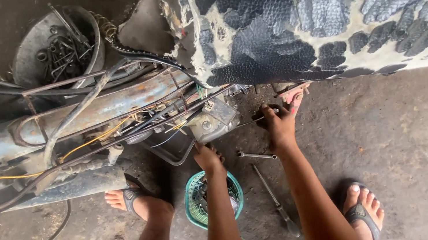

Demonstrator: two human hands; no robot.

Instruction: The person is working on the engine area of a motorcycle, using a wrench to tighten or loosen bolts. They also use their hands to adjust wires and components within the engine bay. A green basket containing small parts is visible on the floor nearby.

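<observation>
Containers: we see a round teal plastic mesh basket [196,202] on the concrete floor [418,148] between the feet, and a grey metal bucket of dark bolts [59,47] at upper left behind the frame.
Labels: we find none legible.
Left hand: our left hand [208,159] reaches up to the grey metal engine part [213,121]; fingers curled against its underside, whether they clamp it we cannot tell.
Right hand: our right hand [280,124] has its fingers clenched around a thin dark metal tool [252,121] that points at the engine part, under the cracked black seat [323,7].
Floor tools: a small silver spanner [256,156] lies just beside the right wrist; a long screwdriver [276,201] lies near the basket.
Frame: rusty blue tube [106,107] carrying black and yellow cables.
</observation>
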